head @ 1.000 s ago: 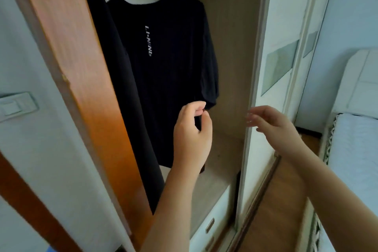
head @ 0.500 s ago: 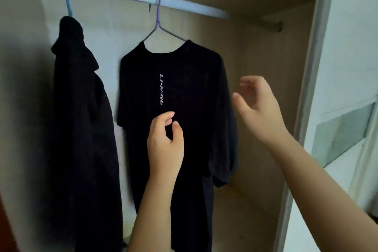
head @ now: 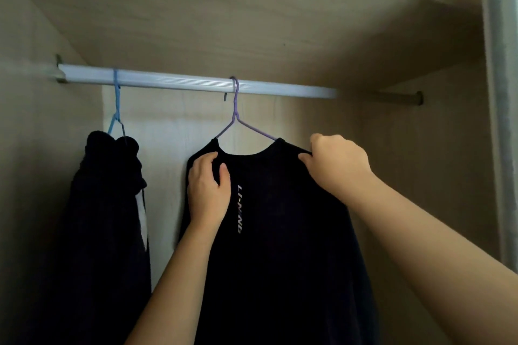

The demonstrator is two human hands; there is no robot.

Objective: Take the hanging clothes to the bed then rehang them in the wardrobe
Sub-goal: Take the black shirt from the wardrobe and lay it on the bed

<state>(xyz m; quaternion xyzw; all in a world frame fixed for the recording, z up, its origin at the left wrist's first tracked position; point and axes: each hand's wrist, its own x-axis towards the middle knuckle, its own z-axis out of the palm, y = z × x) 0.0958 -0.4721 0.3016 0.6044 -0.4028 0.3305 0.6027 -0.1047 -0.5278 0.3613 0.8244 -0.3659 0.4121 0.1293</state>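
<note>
A black T-shirt [head: 280, 232] with a white vertical logo hangs on a purple wire hanger [head: 236, 117] from the white wardrobe rail [head: 182, 83]. My left hand [head: 207, 190] grips the shirt's left shoulder just below the collar. My right hand [head: 336, 165] is closed on the shirt's right shoulder. To the left, a second dark garment [head: 106, 218] hangs on a blue hanger [head: 116, 109] from the same rail.
The wardrobe's wooden top panel [head: 224, 22] lies close above the rail. Its side wall [head: 420, 176] stands to the right, with a white door frame [head: 501, 120] at the far right edge. The left wall [head: 28, 148] is close to the dark garment.
Both hands rose from in front of the shirt to its shoulders and closed on the fabric. My view tilted upward, so the rail and top panel now fill the upper frame.
</note>
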